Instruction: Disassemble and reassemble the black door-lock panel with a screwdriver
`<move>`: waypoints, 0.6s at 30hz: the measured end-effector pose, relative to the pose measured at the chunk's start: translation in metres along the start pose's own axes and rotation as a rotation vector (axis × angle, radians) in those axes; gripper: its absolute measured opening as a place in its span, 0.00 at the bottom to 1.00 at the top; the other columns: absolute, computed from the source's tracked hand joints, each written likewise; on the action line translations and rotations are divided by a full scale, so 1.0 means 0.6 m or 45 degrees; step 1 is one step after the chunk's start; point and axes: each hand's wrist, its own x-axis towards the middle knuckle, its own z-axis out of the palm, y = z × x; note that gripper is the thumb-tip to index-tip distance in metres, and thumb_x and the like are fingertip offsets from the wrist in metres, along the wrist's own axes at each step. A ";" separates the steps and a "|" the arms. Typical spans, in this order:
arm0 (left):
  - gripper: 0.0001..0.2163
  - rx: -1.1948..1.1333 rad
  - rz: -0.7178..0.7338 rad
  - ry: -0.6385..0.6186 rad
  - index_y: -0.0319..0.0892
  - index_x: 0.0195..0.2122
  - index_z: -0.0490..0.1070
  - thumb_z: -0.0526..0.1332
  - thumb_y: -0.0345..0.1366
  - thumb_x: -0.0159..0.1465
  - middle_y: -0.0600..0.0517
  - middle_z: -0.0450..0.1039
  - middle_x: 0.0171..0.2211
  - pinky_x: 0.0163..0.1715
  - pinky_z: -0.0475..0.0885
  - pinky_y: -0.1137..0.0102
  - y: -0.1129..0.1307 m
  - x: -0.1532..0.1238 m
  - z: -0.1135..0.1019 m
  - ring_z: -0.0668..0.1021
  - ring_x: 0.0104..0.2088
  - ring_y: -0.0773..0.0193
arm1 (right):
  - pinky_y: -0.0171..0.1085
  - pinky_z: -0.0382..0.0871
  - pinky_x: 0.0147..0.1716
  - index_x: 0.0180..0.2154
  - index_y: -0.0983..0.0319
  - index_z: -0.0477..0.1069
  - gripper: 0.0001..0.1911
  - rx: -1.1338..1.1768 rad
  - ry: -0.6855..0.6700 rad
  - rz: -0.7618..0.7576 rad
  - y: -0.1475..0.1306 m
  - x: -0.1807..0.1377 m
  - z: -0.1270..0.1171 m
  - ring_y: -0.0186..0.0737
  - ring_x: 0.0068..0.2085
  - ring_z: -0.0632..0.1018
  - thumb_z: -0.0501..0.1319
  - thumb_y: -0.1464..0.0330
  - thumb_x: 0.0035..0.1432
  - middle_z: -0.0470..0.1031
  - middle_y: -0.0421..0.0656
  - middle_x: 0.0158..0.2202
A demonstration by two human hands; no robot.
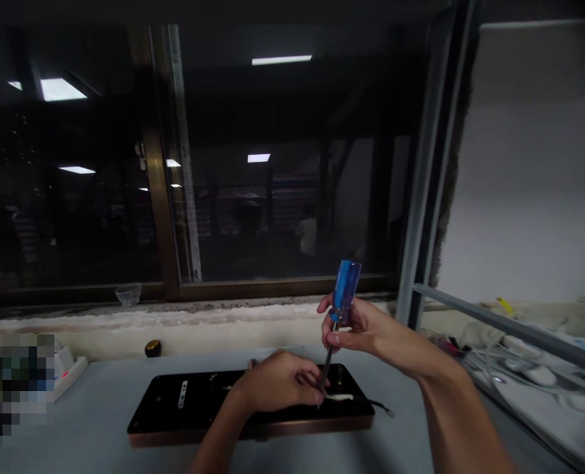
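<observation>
My right hand (pixel 354 326) is closed around the screwdriver (pixel 346 286), with fingers at the bottom of its blue handle and on the upper metal shaft. The screwdriver stands nearly upright, slightly tilted, with its tip down at the black panel (pixel 168 401). Low on the shaft, the thumb and fingers of my left hand (pixel 282 382) close around it near the tip; any screw there is hidden. The panel is long, with a copper-coloured edge and a small white label (pixel 182 394), and lies flat. A white cable (pixel 339 397) and a dark wire with a connector (pixel 390 413) run across its right end.
The panel rests on a pale table (pixel 99 395). Behind it are a small black-and-gold knob (pixel 153 347) and a clear plastic cup (pixel 128 294) on the window sill. A white power strip (pixel 72 376) lies at left. Cables and chargers (pixel 529 372) clutter the right, beyond a metal rail (pixel 510 326).
</observation>
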 end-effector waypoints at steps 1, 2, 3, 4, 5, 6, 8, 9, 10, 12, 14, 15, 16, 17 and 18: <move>0.10 -0.022 -0.003 -0.005 0.38 0.35 0.74 0.61 0.31 0.51 0.53 0.74 0.29 0.35 0.67 0.73 -0.003 0.001 0.000 0.74 0.31 0.67 | 0.38 0.63 0.34 0.40 0.61 0.59 0.19 0.002 -0.002 -0.003 0.002 -0.001 -0.002 0.34 0.31 0.70 0.63 0.66 0.47 0.69 0.38 0.28; 0.10 -0.041 -0.010 -0.006 0.38 0.35 0.74 0.61 0.31 0.51 0.53 0.74 0.29 0.35 0.67 0.73 -0.006 0.002 0.001 0.74 0.31 0.67 | 0.38 0.63 0.34 0.40 0.61 0.59 0.18 -0.001 -0.001 -0.003 0.003 -0.001 -0.003 0.34 0.31 0.70 0.63 0.67 0.47 0.69 0.38 0.29; 0.10 -0.056 -0.019 -0.005 0.38 0.35 0.74 0.61 0.31 0.51 0.54 0.74 0.28 0.35 0.67 0.73 -0.008 0.002 0.001 0.74 0.31 0.67 | 0.38 0.63 0.34 0.40 0.61 0.59 0.18 -0.005 0.002 -0.004 0.005 -0.001 -0.005 0.34 0.31 0.70 0.62 0.67 0.48 0.69 0.38 0.29; 0.09 -0.072 -0.028 -0.008 0.38 0.34 0.75 0.61 0.31 0.51 0.54 0.74 0.28 0.35 0.67 0.73 -0.010 0.001 0.000 0.73 0.30 0.68 | 0.38 0.63 0.34 0.40 0.61 0.59 0.18 -0.011 0.006 -0.001 0.007 -0.001 -0.006 0.34 0.31 0.70 0.62 0.67 0.48 0.69 0.37 0.29; 0.09 -0.092 -0.034 -0.013 0.38 0.34 0.75 0.61 0.31 0.51 0.54 0.73 0.27 0.35 0.67 0.73 -0.013 0.000 0.000 0.73 0.30 0.68 | 0.38 0.63 0.34 0.41 0.61 0.59 0.17 -0.014 0.013 0.003 0.008 0.000 -0.007 0.34 0.31 0.71 0.62 0.68 0.48 0.69 0.37 0.29; 0.09 -0.115 -0.036 -0.021 0.38 0.33 0.75 0.61 0.31 0.51 0.54 0.73 0.27 0.35 0.66 0.73 -0.015 0.000 -0.001 0.73 0.30 0.68 | 0.38 0.63 0.34 0.40 0.61 0.59 0.17 -0.013 0.018 0.005 0.009 0.000 -0.007 0.34 0.31 0.71 0.62 0.68 0.49 0.69 0.37 0.29; 0.09 -0.174 -0.033 -0.038 0.37 0.33 0.74 0.61 0.31 0.50 0.53 0.73 0.27 0.35 0.66 0.73 -0.020 -0.002 -0.003 0.73 0.30 0.67 | 0.38 0.63 0.34 0.40 0.61 0.59 0.17 -0.004 0.027 0.011 0.009 0.000 -0.008 0.34 0.31 0.71 0.62 0.67 0.49 0.69 0.37 0.29; 0.09 -0.212 -0.031 -0.044 0.37 0.34 0.74 0.62 0.32 0.50 0.53 0.73 0.27 0.35 0.66 0.72 -0.024 -0.003 -0.004 0.73 0.30 0.67 | 0.38 0.63 0.34 0.40 0.61 0.59 0.17 -0.002 0.034 0.013 0.010 0.001 -0.009 0.34 0.31 0.71 0.62 0.66 0.48 0.69 0.37 0.28; 0.10 -0.251 -0.028 -0.051 0.36 0.34 0.74 0.62 0.33 0.51 0.52 0.73 0.28 0.35 0.66 0.72 -0.027 -0.004 -0.005 0.73 0.30 0.67 | 0.38 0.63 0.34 0.40 0.61 0.60 0.17 -0.004 0.042 0.015 0.010 0.001 -0.009 0.34 0.31 0.71 0.63 0.66 0.48 0.69 0.37 0.28; 0.12 -0.322 -0.022 -0.062 0.37 0.36 0.74 0.62 0.35 0.51 0.51 0.74 0.29 0.37 0.66 0.70 -0.033 -0.005 -0.007 0.74 0.32 0.65 | 0.39 0.63 0.33 0.39 0.60 0.60 0.18 -0.020 0.063 0.016 0.012 0.001 -0.010 0.35 0.30 0.71 0.63 0.64 0.47 0.69 0.37 0.28; 0.13 -0.359 -0.022 -0.067 0.37 0.36 0.74 0.63 0.38 0.51 0.50 0.74 0.31 0.38 0.66 0.69 -0.037 -0.006 -0.007 0.74 0.34 0.64 | 0.39 0.63 0.33 0.40 0.60 0.60 0.19 -0.035 0.082 0.017 0.013 0.002 -0.011 0.35 0.30 0.71 0.63 0.63 0.47 0.69 0.37 0.28; 0.14 -0.364 -0.024 -0.067 0.37 0.36 0.74 0.63 0.39 0.51 0.49 0.74 0.32 0.39 0.66 0.69 -0.039 -0.007 -0.006 0.74 0.34 0.64 | 0.39 0.63 0.33 0.40 0.60 0.60 0.19 -0.039 0.085 0.017 0.014 0.002 -0.011 0.35 0.30 0.71 0.63 0.63 0.47 0.69 0.37 0.28; 0.14 -0.366 -0.026 -0.064 0.37 0.36 0.74 0.63 0.40 0.51 0.49 0.75 0.32 0.39 0.66 0.68 -0.040 -0.007 -0.006 0.74 0.34 0.63 | 0.39 0.63 0.33 0.40 0.60 0.60 0.19 -0.041 0.086 0.017 0.014 0.002 -0.011 0.36 0.31 0.71 0.63 0.64 0.47 0.69 0.37 0.28; 0.14 -0.366 -0.029 -0.060 0.37 0.36 0.74 0.63 0.40 0.51 0.49 0.75 0.32 0.39 0.66 0.68 -0.040 -0.007 -0.006 0.74 0.34 0.63 | 0.39 0.63 0.33 0.40 0.60 0.60 0.19 -0.043 0.083 0.017 0.014 0.002 -0.011 0.36 0.31 0.71 0.63 0.64 0.47 0.69 0.37 0.28; 0.14 -0.363 -0.032 -0.056 0.37 0.36 0.74 0.63 0.39 0.51 0.49 0.74 0.32 0.39 0.66 0.68 -0.040 -0.007 -0.005 0.74 0.34 0.63 | 0.39 0.63 0.33 0.40 0.60 0.60 0.19 -0.047 0.078 0.015 0.013 0.002 -0.011 0.36 0.31 0.71 0.63 0.64 0.47 0.69 0.38 0.28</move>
